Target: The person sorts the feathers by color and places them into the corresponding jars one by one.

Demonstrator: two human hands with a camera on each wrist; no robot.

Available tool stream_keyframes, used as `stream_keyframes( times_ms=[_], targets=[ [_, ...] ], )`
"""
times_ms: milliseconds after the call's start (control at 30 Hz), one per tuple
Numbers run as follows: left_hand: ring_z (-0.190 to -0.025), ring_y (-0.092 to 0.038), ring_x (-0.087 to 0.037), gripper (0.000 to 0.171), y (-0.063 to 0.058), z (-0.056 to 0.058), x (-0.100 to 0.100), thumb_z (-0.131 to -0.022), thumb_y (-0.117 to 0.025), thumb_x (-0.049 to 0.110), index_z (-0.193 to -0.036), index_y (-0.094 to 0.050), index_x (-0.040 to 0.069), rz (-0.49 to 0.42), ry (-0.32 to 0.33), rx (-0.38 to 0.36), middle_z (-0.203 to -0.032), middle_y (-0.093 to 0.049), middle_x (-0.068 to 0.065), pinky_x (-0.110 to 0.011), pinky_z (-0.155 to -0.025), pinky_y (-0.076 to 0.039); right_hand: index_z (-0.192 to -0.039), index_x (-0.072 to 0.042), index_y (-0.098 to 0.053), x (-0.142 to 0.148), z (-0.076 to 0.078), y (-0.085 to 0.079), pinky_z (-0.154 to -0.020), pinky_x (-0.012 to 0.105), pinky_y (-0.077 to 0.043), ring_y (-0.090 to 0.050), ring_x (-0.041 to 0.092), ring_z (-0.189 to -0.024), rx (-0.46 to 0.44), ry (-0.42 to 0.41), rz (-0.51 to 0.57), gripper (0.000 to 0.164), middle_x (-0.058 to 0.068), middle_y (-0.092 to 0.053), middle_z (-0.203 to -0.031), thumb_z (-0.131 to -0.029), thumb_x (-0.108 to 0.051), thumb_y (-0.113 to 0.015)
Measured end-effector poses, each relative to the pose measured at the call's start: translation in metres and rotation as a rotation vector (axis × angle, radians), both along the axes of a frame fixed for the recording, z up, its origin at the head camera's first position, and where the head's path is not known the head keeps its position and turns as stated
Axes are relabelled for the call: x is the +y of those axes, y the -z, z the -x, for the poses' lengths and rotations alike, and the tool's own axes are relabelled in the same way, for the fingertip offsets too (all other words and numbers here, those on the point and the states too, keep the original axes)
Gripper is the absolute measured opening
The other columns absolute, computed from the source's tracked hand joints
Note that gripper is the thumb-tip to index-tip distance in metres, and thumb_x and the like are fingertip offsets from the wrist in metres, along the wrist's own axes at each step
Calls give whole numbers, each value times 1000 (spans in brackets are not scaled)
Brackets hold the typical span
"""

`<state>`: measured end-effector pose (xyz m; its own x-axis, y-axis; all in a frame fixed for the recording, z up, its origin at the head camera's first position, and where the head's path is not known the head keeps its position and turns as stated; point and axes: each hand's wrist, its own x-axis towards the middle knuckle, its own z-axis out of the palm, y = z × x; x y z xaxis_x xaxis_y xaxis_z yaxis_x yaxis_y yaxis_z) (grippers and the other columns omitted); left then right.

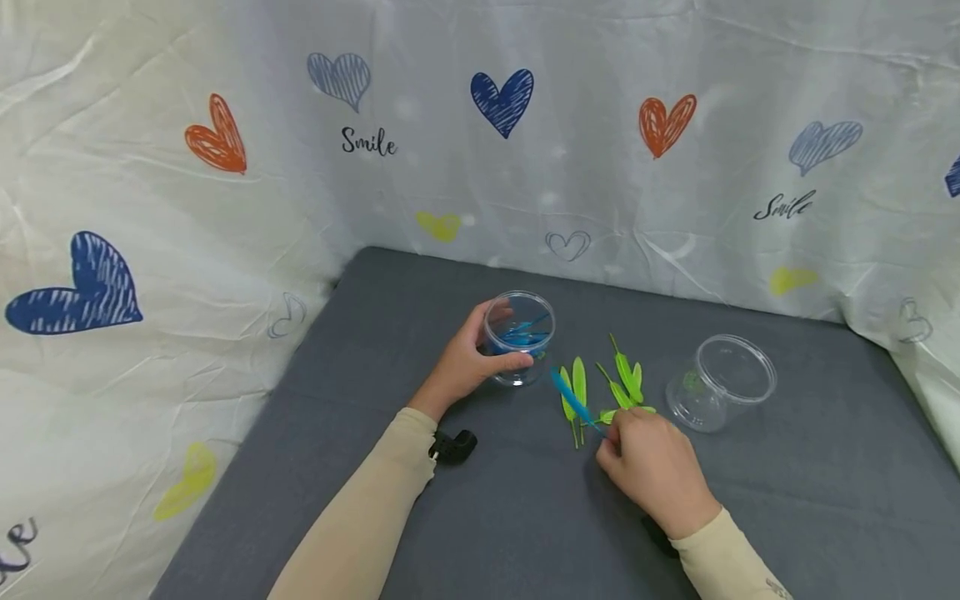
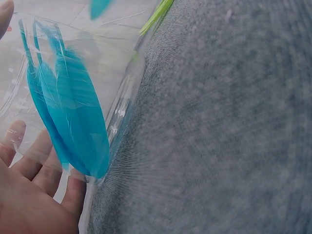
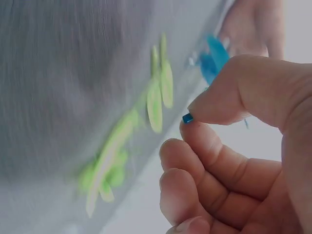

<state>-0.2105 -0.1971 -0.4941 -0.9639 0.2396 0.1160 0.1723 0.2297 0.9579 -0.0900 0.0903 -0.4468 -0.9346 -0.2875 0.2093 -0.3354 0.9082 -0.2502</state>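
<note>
1. Wrinkled pale cloth backdrop (image 1: 577, 158) with printed hearts (image 1: 502, 104); grey fabric-covered table (image 1: 337, 517)
2. Left hand (image 1: 467, 360) grips left jar (image 1: 516, 380), several blue feathers (image 2: 78, 112) already inside
3. Right hand (image 1: 656, 462) pinches single blue feather (image 1: 572, 396) by its quill (image 3: 187, 118), outside the jar
4. Looks part done: held feather unjarred, green feathers (image 1: 579, 379) loose on table; right jar (image 1: 684, 410) shows faint green tint, cause unclear
5. Feathers slim, leaf-shaped; jars round, clear, smooth, rimmed

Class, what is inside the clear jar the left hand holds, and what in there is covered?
Inside the clear jar are several blue feathers. Their overlap covers parts of some, so their exact number cannot be told.
</note>
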Motion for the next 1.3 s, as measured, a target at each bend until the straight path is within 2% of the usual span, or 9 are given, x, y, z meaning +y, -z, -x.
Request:
stream_keyframes(
  times_ms=[133, 300, 533, 700, 867, 1000, 1100, 1300],
  targets=[
    [-159, -42, -21, 98, -3, -1, 0, -85, -93, 50, -164, -36, 43, 0, -5, -5, -166, -50, 5, -57, -132, -33, -70, -15, -59, 16, 8, -16, -54, 30, -40, -41, 11, -58, 49, 3, -7, 24, -2, -49, -68, -82, 0, -74],
    [-160, -41, -21, 99, -4, -2, 0, -85, -93, 49, -165, -35, 42, 12, -8, -17, -166, -49, 6, -56, -133, -32, -72, -12, -61, 28, 14, -29, -53, 27, -40, -41, 10, -58, 91, -26, -15, 22, -3, -48, -67, -82, 1, -74],
    [-159, -42, -18, 98, -3, -3, 0, -85, -93, 47, -164, -36, 42, 8, -16, -15, -165, -50, 9, -55, -133, -32, -72, -11, -61, 30, 22, -44, -53, 28, -40, -43, 10, -58, 149, -49, -6, 21, -2, -49, -67, -79, 4, -73],
    [-159, -41, -17, 99, -3, -3, 1, -85, -93, 48, -166, -36, 38, 3, -9, -9, -165, -50, 8, -55, -134, -30, -72, -10, -59, 30, 30, -58, -50, 27, -35, -39, 11, -56, 187, -68, -15, 20, -1, -47, -67, -79, 5, -70],
    [-159, -42, -18, 98, -1, -2, 0, -85, -93, 49, -165, -36, 41, 4, -5, -7, -165, -50, 8, -56, -133, -31, -71, -11, -55, 25, 45, -75, -50, 26, -31, -36, 12, -56, 282, -124, -43, 21, -1, -43, -65, -78, 7, -65],
    [-159, -42, -17, 98, -1, -1, -1, -84, -93, 52, -163, -36, 44, 8, -8, -6, -165, -50, 9, -55, -133, -32, -64, -15, -41, 14, 60, -88, -53, 26, -21, -24, 13, -59, 326, -202, -106, 31, -3, -29, -64, -76, 9, -57],
    [-158, -43, -18, 98, 0, -1, -1, -84, -93, 53, -163, -36, 45, 4, -9, -11, -165, -50, 10, -55, -132, -33, -64, -18, -33, 5, 70, -94, -56, 27, -17, -18, 13, -61, 338, -262, -172, 37, -3, -23, -65, -76, 10, -55],
    [-158, -44, -20, 99, -1, -2, 0, -83, -93, 52, -164, -36, 44, -11, -1, -16, -165, -50, 8, -56, -131, -34, -65, -16, -36, -11, 85, -102, -54, 28, -21, -22, 13, -56, 354, -335, -253, 38, -3, -26, -61, -76, 13, -57]
  ],
)
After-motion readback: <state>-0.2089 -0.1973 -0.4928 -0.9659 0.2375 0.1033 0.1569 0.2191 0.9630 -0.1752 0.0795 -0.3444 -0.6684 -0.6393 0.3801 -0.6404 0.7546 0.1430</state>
